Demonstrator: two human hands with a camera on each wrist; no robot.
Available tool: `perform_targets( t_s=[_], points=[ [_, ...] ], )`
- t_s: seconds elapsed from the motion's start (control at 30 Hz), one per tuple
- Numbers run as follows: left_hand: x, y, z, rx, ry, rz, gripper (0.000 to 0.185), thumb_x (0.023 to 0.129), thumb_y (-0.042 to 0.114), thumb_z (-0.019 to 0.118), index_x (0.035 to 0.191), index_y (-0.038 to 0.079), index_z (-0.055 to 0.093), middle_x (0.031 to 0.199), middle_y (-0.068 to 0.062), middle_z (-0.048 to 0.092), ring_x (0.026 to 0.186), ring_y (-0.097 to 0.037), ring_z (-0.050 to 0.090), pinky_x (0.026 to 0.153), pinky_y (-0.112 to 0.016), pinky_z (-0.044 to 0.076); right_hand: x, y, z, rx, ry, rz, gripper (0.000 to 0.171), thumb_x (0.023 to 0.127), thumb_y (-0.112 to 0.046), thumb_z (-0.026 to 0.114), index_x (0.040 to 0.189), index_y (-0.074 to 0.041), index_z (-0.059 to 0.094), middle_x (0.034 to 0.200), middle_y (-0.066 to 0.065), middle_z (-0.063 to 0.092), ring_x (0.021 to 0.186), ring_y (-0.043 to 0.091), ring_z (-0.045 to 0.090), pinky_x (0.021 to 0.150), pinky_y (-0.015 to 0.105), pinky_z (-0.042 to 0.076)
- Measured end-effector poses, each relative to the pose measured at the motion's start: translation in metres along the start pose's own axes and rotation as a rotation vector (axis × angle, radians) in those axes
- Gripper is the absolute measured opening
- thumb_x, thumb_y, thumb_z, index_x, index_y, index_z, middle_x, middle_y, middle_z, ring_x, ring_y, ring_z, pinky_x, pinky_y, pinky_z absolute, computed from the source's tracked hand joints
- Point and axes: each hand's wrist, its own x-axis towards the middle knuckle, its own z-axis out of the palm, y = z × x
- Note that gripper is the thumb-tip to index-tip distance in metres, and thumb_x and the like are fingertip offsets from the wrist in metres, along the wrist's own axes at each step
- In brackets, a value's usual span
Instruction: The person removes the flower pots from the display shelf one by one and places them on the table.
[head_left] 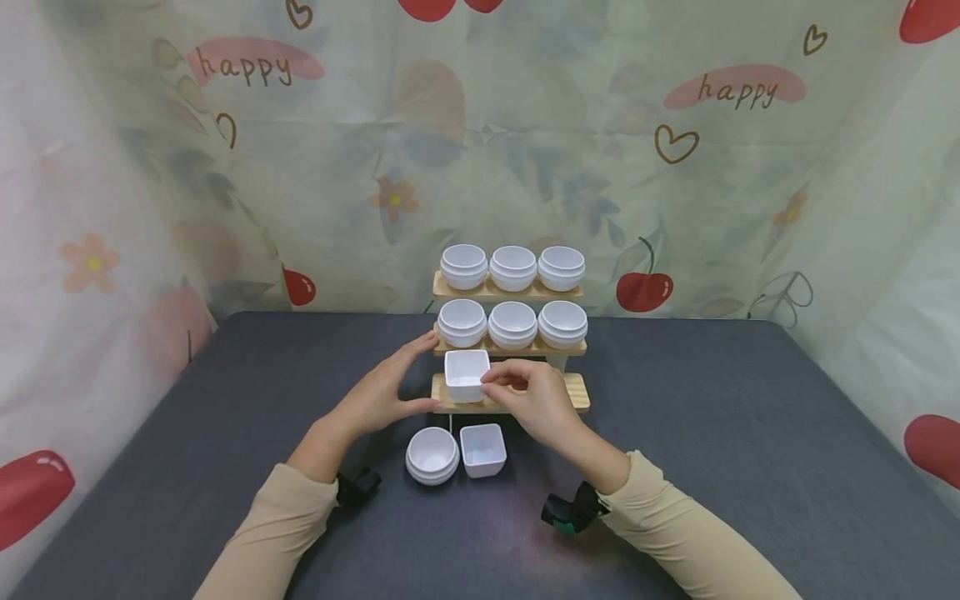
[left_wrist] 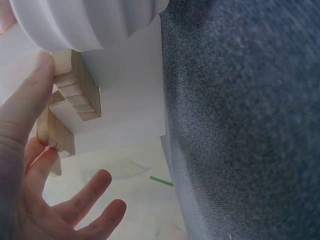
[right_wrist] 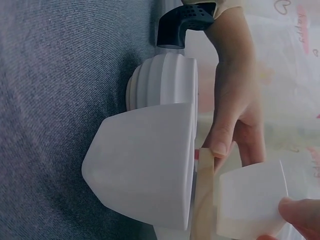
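Observation:
A small white square bowl (head_left: 467, 375) is at the left part of the bottom board of a wooden tiered stand (head_left: 576, 393). My right hand (head_left: 536, 402) pinches the right side of this bowl between thumb and fingers. At the stand's left side is my left hand (head_left: 372, 396), its thumb touching the bottom board's end (left_wrist: 62, 62) and its fingertips the end of the board above; two other fingers spread free in the left wrist view. Before the stand, a white round bowl (head_left: 432, 457) and another square bowl (head_left: 483, 451) stand side by side on the table.
White round bowls (head_left: 513, 325) fill a row of three on the middle board, and three more (head_left: 513, 267) sit on the top board. A dark grey cloth (head_left: 675, 433) covers the table. Behind hangs a printed curtain (head_left: 525, 167).

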Motion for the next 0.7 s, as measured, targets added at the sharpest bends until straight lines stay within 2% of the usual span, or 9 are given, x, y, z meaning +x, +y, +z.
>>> perform_targets(
  t_s=[0.7],
  points=[
    [0.0008, 0.0021, -0.0011, -0.005, -0.010, -0.015, 0.088, 0.076, 0.026, 0.078, 0.147, 0.015, 0.027, 0.155, -0.008, 0.025, 0.141, -0.030, 0.029, 0.111, -0.052, 0.030, -0.0041, -0.0027, -0.0081, 0.018, -0.010, -0.028, 0.007, 0.080, -0.009, 0.073, 0.086, -0.006, 0.073, 0.097, 0.011, 0.072, 0.088, 0.021, 0.068, 0.082, 0.040, 0.055]
  ],
)
